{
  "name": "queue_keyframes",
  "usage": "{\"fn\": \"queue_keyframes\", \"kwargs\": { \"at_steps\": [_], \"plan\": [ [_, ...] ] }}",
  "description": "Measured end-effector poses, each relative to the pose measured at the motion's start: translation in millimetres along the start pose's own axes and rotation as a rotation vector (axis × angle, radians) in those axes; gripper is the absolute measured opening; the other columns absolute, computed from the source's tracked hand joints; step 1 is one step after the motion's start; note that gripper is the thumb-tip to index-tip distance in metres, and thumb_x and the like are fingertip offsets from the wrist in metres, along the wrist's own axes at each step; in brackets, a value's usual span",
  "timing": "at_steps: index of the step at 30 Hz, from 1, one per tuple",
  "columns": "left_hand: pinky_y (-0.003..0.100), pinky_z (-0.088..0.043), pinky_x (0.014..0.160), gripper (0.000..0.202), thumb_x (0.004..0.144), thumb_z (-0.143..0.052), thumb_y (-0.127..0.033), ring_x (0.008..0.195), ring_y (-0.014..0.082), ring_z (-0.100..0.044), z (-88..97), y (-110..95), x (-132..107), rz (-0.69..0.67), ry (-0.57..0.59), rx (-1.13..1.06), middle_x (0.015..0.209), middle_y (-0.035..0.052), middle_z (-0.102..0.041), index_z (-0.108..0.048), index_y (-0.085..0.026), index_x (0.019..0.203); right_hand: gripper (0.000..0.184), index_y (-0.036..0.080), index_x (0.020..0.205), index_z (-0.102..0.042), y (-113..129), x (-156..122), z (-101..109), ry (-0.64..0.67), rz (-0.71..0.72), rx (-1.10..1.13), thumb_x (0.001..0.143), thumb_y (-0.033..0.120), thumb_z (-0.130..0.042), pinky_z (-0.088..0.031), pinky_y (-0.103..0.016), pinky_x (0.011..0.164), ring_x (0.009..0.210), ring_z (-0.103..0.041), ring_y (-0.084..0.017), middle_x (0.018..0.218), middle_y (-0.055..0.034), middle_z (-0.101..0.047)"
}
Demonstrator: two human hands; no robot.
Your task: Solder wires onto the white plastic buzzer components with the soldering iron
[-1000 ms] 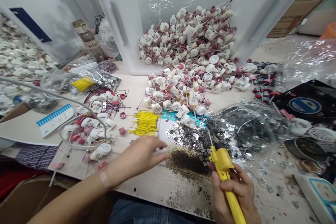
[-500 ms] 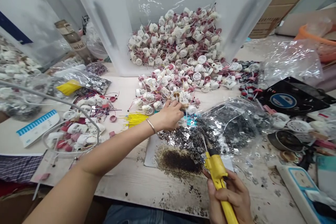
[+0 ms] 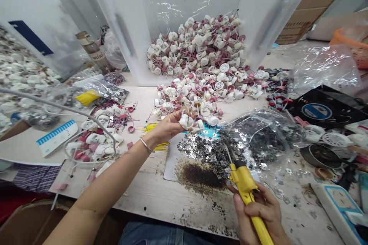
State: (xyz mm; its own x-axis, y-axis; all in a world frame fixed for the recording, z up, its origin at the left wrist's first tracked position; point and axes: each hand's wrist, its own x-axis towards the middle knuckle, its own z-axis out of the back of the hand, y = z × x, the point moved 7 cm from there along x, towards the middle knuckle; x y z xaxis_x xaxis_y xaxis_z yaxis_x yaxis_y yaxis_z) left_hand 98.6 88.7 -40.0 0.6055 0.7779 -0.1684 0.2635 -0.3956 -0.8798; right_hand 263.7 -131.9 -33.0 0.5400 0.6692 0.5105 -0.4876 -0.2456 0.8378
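My left hand pinches a small white plastic part at the front of a heap of similar white and dark pink parts. The exact kind of this part is too small to make out. My right hand grips a yellow soldering gun, its dark tip pointing up and left over a pile of small shiny metal pieces. Under those pieces lies a pale board with a dark, scorched-looking patch. Yellow wires stick out behind my left wrist.
A tipped translucent bin spills white and pink parts onto the table. At right are a clear bag of metal pieces, a black fan-like box, a round metal tin and a power strip. A grey cable loops at left.
My left hand has drawn back left from the heap, with a white part now visible in its fingers. My right hand still holds the soldering gun. The whole view has shifted slightly.
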Motion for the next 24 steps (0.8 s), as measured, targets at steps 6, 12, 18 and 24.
{"fn": "queue_keyframes", "kwargs": {
  "at_steps": [6,12,18,24],
  "plan": [
    [0.045,-0.049,0.089,0.037,0.063,-0.067,0.001,0.1,0.0254,-0.065,-29.9,27.2,-39.9,0.168,0.166,-0.385,0.11,0.0066,-0.064,-0.057,-0.018,0.093,0.027,0.02,0.068,-0.044,14.4,15.4,-27.9,-0.029,-0.027,0.206,0.073,0.006,-0.067,-0.06,-0.024,0.065,0.099,-0.063,-0.015,0.113,-0.0061,-0.051],
    [0.019,-0.051,0.061,0.023,0.069,-0.078,-0.015,0.068,0.0088,-0.061,-54.6,62.2,-88.4,0.226,0.177,-0.429,0.085,0.0001,-0.064,-0.065,-0.019,0.088,0.026,0.021,0.074,-0.047,23.7,8.7,-65.1,0.137,0.02,0.058,0.072,0.02,-0.073,-0.054,-0.035,0.082,0.119,-0.051,-0.023,0.11,-0.0062,-0.054],
    [0.02,-0.051,0.06,0.049,0.074,-0.075,-0.027,0.067,0.0087,-0.058,-38.5,81.3,-132.3,0.327,0.15,-0.178,0.097,0.0033,-0.063,-0.059,-0.028,0.121,0.022,0.02,0.071,-0.047,26.0,-17.5,-62.5,0.224,0.164,-0.052,0.075,0.009,-0.066,-0.054,-0.024,0.078,0.108,-0.058,-0.015,0.118,-0.0061,-0.05],
    [0.032,-0.051,0.084,0.05,0.079,-0.066,-0.029,0.09,0.0164,-0.065,2.8,84.7,-175.0,0.504,-0.042,0.255,0.123,0.0102,-0.061,-0.054,-0.023,0.128,0.025,0.021,0.094,-0.061,10.1,-50.0,-55.6,0.302,0.4,-0.154,0.074,0.006,-0.064,-0.061,-0.027,0.07,0.097,-0.065,-0.018,0.127,-0.0058,-0.05]
  ]
}}
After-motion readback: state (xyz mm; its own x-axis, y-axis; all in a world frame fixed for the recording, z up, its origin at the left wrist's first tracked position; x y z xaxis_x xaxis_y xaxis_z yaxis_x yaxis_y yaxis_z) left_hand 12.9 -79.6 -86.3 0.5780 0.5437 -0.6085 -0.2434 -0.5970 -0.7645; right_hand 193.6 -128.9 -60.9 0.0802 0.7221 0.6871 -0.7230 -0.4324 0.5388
